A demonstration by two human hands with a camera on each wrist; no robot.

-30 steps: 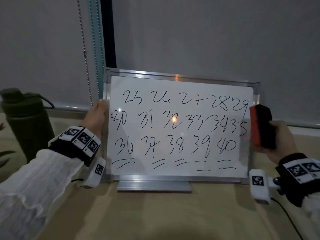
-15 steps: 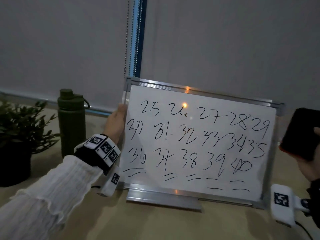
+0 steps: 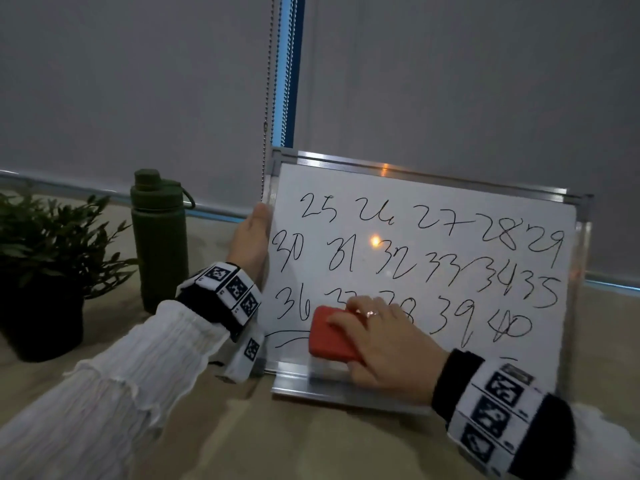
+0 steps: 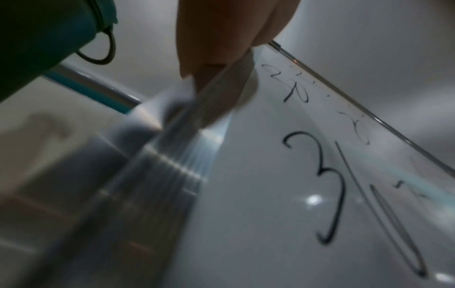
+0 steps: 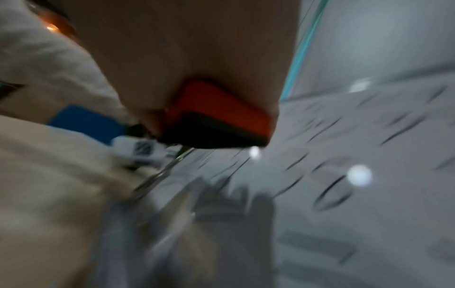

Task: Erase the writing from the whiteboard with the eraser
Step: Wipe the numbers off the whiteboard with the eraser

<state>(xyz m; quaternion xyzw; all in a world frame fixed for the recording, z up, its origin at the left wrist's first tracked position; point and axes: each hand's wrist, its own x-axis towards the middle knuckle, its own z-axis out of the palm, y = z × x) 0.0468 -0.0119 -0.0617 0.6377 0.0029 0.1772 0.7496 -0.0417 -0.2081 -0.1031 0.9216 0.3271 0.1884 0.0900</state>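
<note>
A metal-framed whiteboard (image 3: 426, 216) leans upright against the blind, covered with black handwritten numbers from 25 to 40. My left hand (image 3: 250, 242) grips its left edge, and the left wrist view shows the fingers (image 4: 221, 39) wrapped over the frame (image 4: 221, 105). My right hand (image 3: 384, 341) holds the red eraser (image 3: 329, 336) and presses it on the board's lower left, over the 37 and 38. In the blurred right wrist view the eraser (image 5: 221, 117) shows a black felt underside against the board (image 5: 369, 155).
A dark green bottle (image 3: 160, 237) stands left of the board, with a potted plant (image 3: 41, 265) further left. A bead chain (image 3: 266, 98) hangs by the board's top left corner. The beige tabletop (image 3: 311, 438) runs in front.
My right hand swung in from the board's right side to its lower left, and the eraser now lies on the board. Most underline dashes along the bottom are gone. The left hand kept its grip.
</note>
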